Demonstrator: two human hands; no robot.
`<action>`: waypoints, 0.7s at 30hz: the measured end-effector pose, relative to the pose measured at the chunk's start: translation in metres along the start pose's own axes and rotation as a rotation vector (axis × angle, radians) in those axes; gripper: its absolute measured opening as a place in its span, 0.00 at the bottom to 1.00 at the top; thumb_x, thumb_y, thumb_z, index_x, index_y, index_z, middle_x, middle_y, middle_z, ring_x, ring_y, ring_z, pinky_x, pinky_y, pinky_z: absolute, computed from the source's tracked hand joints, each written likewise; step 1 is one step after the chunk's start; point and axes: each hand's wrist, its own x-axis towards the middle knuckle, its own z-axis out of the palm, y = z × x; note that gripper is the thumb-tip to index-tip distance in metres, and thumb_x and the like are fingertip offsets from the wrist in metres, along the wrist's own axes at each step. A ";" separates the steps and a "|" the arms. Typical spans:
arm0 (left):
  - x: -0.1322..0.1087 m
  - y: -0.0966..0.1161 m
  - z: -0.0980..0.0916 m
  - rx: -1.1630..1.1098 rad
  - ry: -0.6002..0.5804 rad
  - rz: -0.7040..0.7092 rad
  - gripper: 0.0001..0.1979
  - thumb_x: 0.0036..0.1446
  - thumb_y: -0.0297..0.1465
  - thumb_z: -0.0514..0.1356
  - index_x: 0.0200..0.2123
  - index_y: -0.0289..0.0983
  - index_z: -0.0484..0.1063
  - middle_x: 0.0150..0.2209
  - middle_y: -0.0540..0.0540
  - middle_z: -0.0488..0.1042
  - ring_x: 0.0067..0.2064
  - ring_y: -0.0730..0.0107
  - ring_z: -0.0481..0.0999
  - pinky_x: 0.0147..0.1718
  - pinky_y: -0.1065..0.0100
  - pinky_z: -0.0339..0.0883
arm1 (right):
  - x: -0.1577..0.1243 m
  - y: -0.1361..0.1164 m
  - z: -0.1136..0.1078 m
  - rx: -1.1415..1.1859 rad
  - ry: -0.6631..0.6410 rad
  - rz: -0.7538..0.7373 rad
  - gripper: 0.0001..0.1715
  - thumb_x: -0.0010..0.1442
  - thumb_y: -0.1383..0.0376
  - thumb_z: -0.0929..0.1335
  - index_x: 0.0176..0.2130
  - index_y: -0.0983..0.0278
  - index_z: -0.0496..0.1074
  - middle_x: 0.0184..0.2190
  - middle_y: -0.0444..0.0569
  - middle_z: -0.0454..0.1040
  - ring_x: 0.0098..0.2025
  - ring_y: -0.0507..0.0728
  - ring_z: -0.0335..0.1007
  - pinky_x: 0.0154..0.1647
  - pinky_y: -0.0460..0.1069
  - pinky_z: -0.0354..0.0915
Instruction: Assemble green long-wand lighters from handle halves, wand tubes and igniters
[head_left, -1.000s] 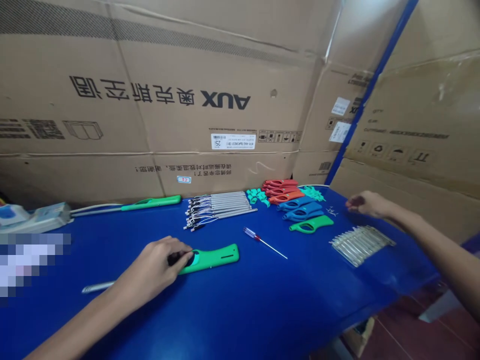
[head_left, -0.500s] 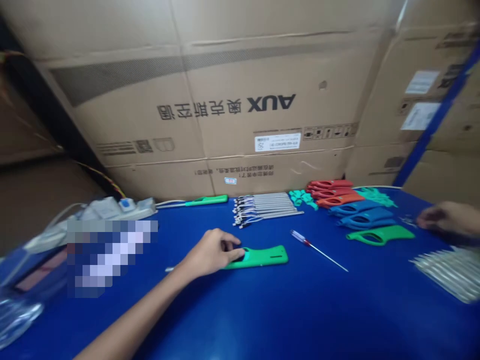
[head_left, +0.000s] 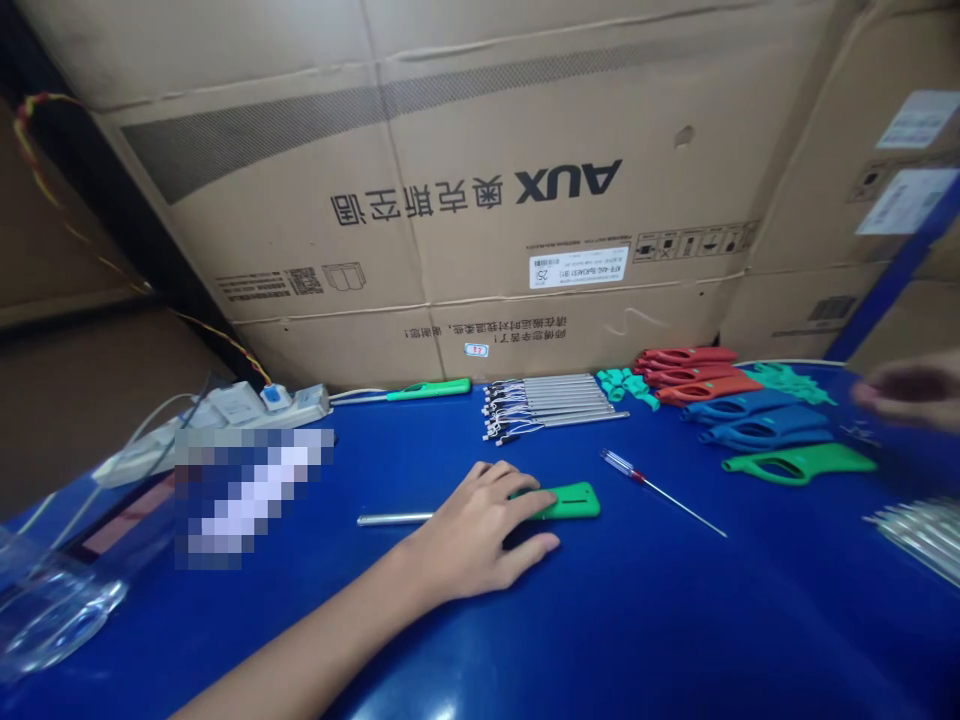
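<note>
My left hand lies over a green long-nosed lighter on the blue table. Its fingers rest across the green handle, stretched out, with the thumb apart at the near side. From under the wrist side the lighter's silver metal tube points left. My right hand is smeared by motion at the right edge, above some tiny metal pieces; what its fingers do is not clear. A screwdriver with a clear handle lies to the right of the green lighter.
At the back lie silver tubes with wires, turquoise parts, and red, orange, blue and green handle shells. Silver rods lie far right. A power strip and clear plastic are left; cardboard stands behind.
My left hand has changed from a pinch at the lighter's handle to outstretched fingers lying over it. The right hand has lifted a little and blurred. The whole view has shifted slightly.
</note>
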 end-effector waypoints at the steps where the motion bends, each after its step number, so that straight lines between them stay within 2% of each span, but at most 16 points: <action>1: -0.001 -0.001 0.001 0.005 -0.002 0.007 0.16 0.66 0.38 0.55 0.54 0.40 0.71 0.50 0.42 0.74 0.52 0.57 0.70 0.52 0.52 0.62 | 0.002 -0.017 0.000 -0.072 -0.353 0.134 0.10 0.44 0.65 0.76 0.18 0.69 0.78 0.17 0.48 0.75 0.17 0.44 0.67 0.25 0.47 0.59; 2: -0.001 -0.003 0.002 0.005 -0.003 0.011 0.15 0.66 0.36 0.54 0.52 0.40 0.72 0.49 0.43 0.74 0.51 0.57 0.71 0.51 0.53 0.63 | 0.001 -0.037 0.001 -0.079 -0.487 0.130 0.04 0.46 0.68 0.75 0.24 0.69 0.80 0.21 0.45 0.77 0.21 0.43 0.69 0.28 0.46 0.60; 3: -0.002 -0.005 0.003 0.000 0.004 0.009 0.13 0.66 0.34 0.54 0.50 0.40 0.73 0.47 0.43 0.75 0.49 0.58 0.71 0.50 0.55 0.64 | -0.001 -0.057 0.006 -0.066 -0.565 0.085 0.05 0.50 0.68 0.73 0.28 0.69 0.80 0.23 0.43 0.78 0.22 0.42 0.68 0.29 0.45 0.60; 7: -0.007 -0.011 0.006 -0.029 0.070 -0.028 0.11 0.62 0.38 0.60 0.40 0.37 0.74 0.41 0.44 0.75 0.42 0.60 0.73 0.45 0.56 0.66 | -0.027 -0.131 0.043 0.070 -0.660 -0.320 0.06 0.56 0.72 0.69 0.32 0.68 0.78 0.27 0.41 0.77 0.28 0.45 0.70 0.30 0.42 0.61; 10: -0.008 -0.012 0.008 -0.009 0.053 -0.015 0.10 0.64 0.38 0.58 0.40 0.38 0.74 0.42 0.45 0.74 0.42 0.61 0.73 0.44 0.56 0.66 | -0.048 -0.160 0.075 0.140 -0.796 -0.509 0.09 0.54 0.77 0.68 0.32 0.67 0.77 0.27 0.43 0.77 0.28 0.49 0.70 0.29 0.43 0.63; 12: -0.007 -0.012 0.008 -0.011 0.041 0.007 0.08 0.66 0.35 0.56 0.41 0.39 0.73 0.44 0.46 0.75 0.43 0.62 0.73 0.44 0.57 0.66 | -0.059 -0.165 0.092 0.199 -0.879 -0.595 0.11 0.53 0.77 0.67 0.34 0.68 0.77 0.29 0.45 0.77 0.29 0.51 0.70 0.30 0.45 0.64; 15: -0.005 -0.012 0.007 -0.049 0.042 0.038 0.06 0.66 0.32 0.56 0.42 0.39 0.71 0.46 0.48 0.75 0.46 0.63 0.73 0.46 0.59 0.65 | -0.075 -0.161 0.108 0.311 -0.909 -0.592 0.10 0.54 0.76 0.66 0.36 0.69 0.76 0.30 0.47 0.77 0.29 0.50 0.68 0.30 0.44 0.64; 18: -0.004 -0.012 0.006 -0.073 0.023 0.051 0.04 0.66 0.31 0.56 0.41 0.39 0.70 0.45 0.49 0.75 0.46 0.64 0.72 0.46 0.60 0.64 | -0.088 -0.152 0.116 0.370 -0.834 -0.542 0.09 0.59 0.73 0.66 0.38 0.69 0.76 0.31 0.47 0.77 0.29 0.50 0.68 0.31 0.44 0.63; 21: -0.003 -0.013 0.004 -0.057 0.002 0.036 0.04 0.67 0.32 0.56 0.40 0.39 0.69 0.46 0.50 0.75 0.46 0.64 0.72 0.45 0.59 0.64 | -0.095 -0.145 0.121 0.344 -0.751 -0.611 0.08 0.63 0.71 0.65 0.40 0.68 0.75 0.35 0.48 0.77 0.34 0.52 0.69 0.35 0.46 0.63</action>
